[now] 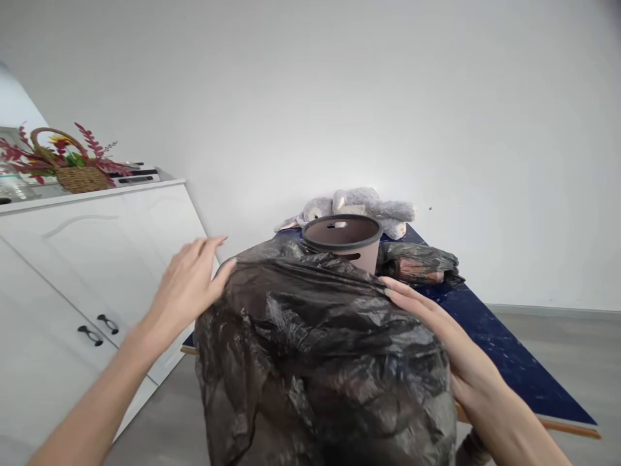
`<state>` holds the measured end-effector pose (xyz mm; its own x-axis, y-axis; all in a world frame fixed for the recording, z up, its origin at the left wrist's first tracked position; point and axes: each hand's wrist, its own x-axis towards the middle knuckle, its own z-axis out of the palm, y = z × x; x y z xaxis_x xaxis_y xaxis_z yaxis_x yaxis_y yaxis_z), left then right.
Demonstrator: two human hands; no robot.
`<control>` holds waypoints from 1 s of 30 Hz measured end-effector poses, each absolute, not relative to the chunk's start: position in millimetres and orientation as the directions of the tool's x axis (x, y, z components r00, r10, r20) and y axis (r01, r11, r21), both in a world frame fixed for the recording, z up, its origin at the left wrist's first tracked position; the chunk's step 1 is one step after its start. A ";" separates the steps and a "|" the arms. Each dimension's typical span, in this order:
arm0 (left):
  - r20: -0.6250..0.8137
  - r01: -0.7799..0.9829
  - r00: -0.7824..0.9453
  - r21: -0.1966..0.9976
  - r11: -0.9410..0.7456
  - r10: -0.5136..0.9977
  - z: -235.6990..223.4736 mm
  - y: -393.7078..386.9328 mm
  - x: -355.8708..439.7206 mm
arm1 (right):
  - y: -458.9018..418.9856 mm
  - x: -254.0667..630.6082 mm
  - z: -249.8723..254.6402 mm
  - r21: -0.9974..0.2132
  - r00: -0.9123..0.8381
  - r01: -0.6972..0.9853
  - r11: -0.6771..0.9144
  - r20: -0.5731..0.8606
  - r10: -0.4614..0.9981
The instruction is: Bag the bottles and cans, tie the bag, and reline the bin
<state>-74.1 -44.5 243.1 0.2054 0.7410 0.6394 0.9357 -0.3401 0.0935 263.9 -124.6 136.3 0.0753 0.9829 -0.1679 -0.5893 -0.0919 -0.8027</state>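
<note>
A large dark plastic bag point(320, 349) fills the near middle, draped over something bulky that it hides. My left hand point(187, 285) rests against the bag's upper left side, fingers stretched out and apart. Lying flat along the bag's upper right side is my right hand point(446, 343), fingers straight. Neither hand grips anything. Behind the bag stands a brown bin point(344, 239) with a dark rim, upright and uncovered.
The blue table point(504, 356) runs away from me to the wall. A grey plush toy point(359, 207) lies at its far end, a second crumpled dark bag point(417, 265) beside the bin. White cabinets point(87, 272) at left carry a flower basket point(72, 168).
</note>
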 end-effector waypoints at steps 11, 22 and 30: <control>0.166 0.812 0.547 0.136 -0.568 0.821 199.0 -112.3 -34.1 | -113.5 251.2 159.3 -0.825 0.081 -0.563 -0.054 -0.120 0.989; -0.023 0.848 0.364 0.422 -0.322 0.931 210.1 -88.4 -68.8 | -120.7 293.4 141.9 -0.877 0.165 -0.454 -0.156 -0.255 0.953; 0.042 0.785 0.403 0.498 -0.369 0.914 213.5 -87.1 -73.1 | -130.0 295.7 133.5 -0.901 0.199 -0.431 0.051 -0.040 0.979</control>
